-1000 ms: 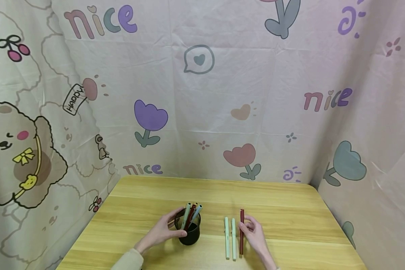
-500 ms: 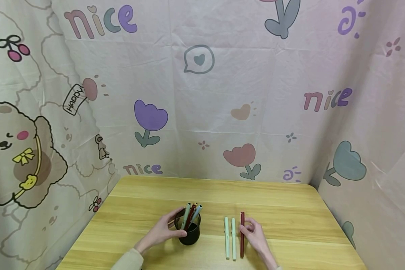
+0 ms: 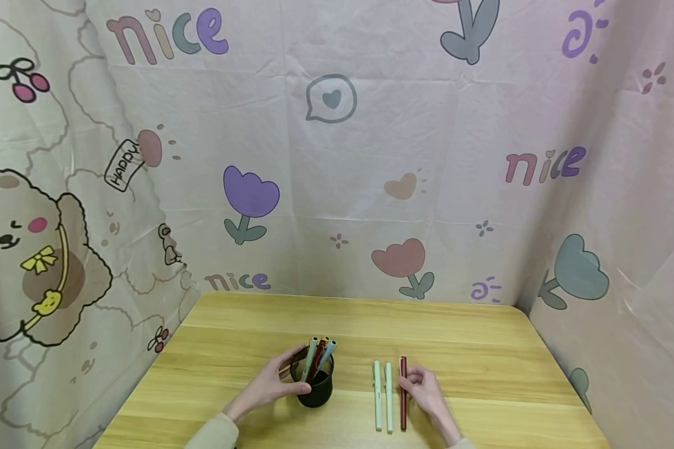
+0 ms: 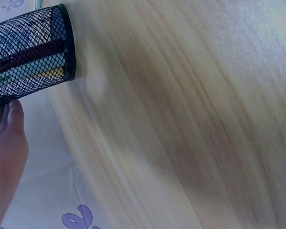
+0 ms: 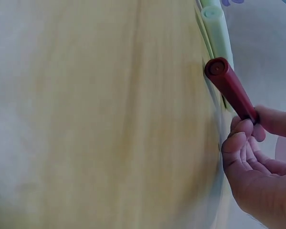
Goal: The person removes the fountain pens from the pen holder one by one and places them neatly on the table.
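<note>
Two slim mint-green pens (image 3: pixel 389 405) lie side by side on the light wood-grain table (image 3: pixel 466 337), long axes running near to far. Just right of them, a slender dark-red pen (image 3: pixel 403 408) runs nearly parallel, one end toward the far edge, the other toward the near; whether it touches the wood I cannot tell. The right hand (image 3: pixel 425 390) pinches it between thumb and curled fingers. Left of the pens, the left hand (image 3: pixel 271 381) curves round a black mesh cylindrical cup (image 3: pixel 317 396), thumb on its near side, several pens leaning inside.
</note>
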A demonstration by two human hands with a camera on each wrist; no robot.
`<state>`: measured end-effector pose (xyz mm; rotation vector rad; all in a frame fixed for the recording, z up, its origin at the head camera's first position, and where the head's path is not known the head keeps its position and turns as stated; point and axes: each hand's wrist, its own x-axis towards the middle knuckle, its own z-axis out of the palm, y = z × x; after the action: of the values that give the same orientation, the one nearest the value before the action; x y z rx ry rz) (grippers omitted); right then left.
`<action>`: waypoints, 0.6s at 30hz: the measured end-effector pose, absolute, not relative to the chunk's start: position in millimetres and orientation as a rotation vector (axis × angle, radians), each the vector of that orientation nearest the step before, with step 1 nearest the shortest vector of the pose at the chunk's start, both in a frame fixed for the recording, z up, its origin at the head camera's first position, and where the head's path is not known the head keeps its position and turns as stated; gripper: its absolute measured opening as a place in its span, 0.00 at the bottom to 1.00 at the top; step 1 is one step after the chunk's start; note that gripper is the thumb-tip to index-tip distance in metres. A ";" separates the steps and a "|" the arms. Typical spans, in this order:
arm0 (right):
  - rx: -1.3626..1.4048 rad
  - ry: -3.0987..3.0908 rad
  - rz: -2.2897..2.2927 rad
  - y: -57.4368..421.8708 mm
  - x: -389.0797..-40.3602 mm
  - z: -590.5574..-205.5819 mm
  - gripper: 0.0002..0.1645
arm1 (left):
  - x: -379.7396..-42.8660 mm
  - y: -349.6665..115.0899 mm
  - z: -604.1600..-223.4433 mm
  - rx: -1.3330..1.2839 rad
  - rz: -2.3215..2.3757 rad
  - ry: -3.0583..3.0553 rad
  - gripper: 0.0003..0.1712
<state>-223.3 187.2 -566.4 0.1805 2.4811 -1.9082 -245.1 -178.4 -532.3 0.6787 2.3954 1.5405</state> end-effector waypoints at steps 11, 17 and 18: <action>0.212 2.588 -1.742 187.6 -225.4 -565.3 0.17 | -244.7 -177.8 -531.0 0.674 1.538 2.401 0.52; 0.171 2.639 -1.662 188.1 -227.8 -565.9 0.17 | -244.7 -177.8 -530.8 0.664 1.545 2.392 0.51; 0.165 2.645 -1.653 188.1 -228.0 -565.5 0.17 | -244.8 -177.8 -530.9 0.663 1.544 2.392 0.51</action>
<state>-228.0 188.1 -565.5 0.1647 2.6453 -1.6526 -244.8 -177.8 -530.9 0.6632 2.3918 1.5442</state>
